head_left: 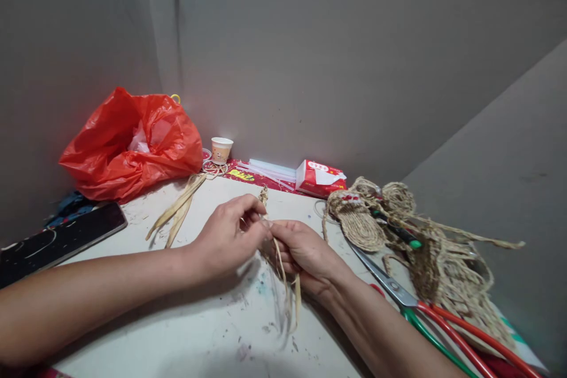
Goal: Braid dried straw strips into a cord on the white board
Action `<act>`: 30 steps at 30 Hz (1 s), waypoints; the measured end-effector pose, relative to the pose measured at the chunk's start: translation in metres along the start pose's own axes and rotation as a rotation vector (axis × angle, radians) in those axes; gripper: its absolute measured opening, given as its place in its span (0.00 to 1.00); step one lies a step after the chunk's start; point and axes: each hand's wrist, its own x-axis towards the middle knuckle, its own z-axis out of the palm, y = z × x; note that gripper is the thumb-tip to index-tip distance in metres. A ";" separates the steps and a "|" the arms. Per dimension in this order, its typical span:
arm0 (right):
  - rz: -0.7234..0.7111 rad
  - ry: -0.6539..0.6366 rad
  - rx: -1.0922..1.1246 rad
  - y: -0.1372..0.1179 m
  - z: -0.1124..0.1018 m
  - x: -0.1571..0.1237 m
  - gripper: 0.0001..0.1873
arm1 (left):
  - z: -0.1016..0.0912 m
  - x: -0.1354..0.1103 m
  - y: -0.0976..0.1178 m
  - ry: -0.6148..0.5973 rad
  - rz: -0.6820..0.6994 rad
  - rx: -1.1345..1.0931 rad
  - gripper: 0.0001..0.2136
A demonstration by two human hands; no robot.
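Near the middle of the table, my left hand [239,227] and my right hand [301,254] meet at the fingertips. Between them is a thin bundle of dried plant strips [280,263], pale straw in colour. One knobbly end of it sticks up past the left fingers, and loose strands hang below the right hand over the white tabletop. My left thumb and forefinger pinch at the strips. The right fingers are curled round them, partly hidden. Wider dried leaf strips [179,209] lie to the left of my hands.
A red plastic bag [133,153] and a phone [66,242] are at the left. Along the back stand a paper cup [221,150] and a red tissue pack [319,179]. Scissors [398,289] lie at the right, beside coiled straw rope and woven pieces [361,227].
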 end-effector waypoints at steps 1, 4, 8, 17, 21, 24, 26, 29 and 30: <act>0.007 -0.021 -0.007 0.000 -0.001 0.001 0.18 | 0.002 0.007 -0.006 -0.045 -0.123 -0.148 0.07; 0.029 -0.046 -0.056 0.000 -0.004 0.003 0.16 | 0.008 0.023 -0.025 -0.264 -0.447 -0.501 0.10; 0.044 -0.077 -0.080 0.000 -0.006 0.003 0.17 | 0.009 0.026 -0.035 -0.387 -0.583 -0.603 0.05; 0.062 -0.134 -0.268 -0.008 -0.016 -0.001 0.16 | 0.001 0.029 -0.033 -0.453 -0.465 -0.513 0.07; -0.012 -0.078 -0.514 -0.010 -0.015 -0.003 0.14 | 0.000 0.030 -0.036 -0.450 -0.528 -0.592 0.06; -0.131 -0.016 -0.812 -0.010 -0.011 -0.005 0.13 | 0.001 0.029 -0.038 -0.491 -0.589 -0.630 0.07; -0.196 0.020 -0.968 -0.009 -0.008 -0.007 0.13 | 0.001 0.027 -0.038 -0.518 -0.588 -0.634 0.08; -0.261 0.057 -1.143 -0.009 -0.007 -0.011 0.14 | 0.003 0.026 -0.038 -0.497 -0.567 -0.606 0.08; -0.266 0.064 -1.193 -0.010 -0.008 -0.013 0.15 | 0.004 0.026 -0.038 -0.480 -0.556 -0.580 0.08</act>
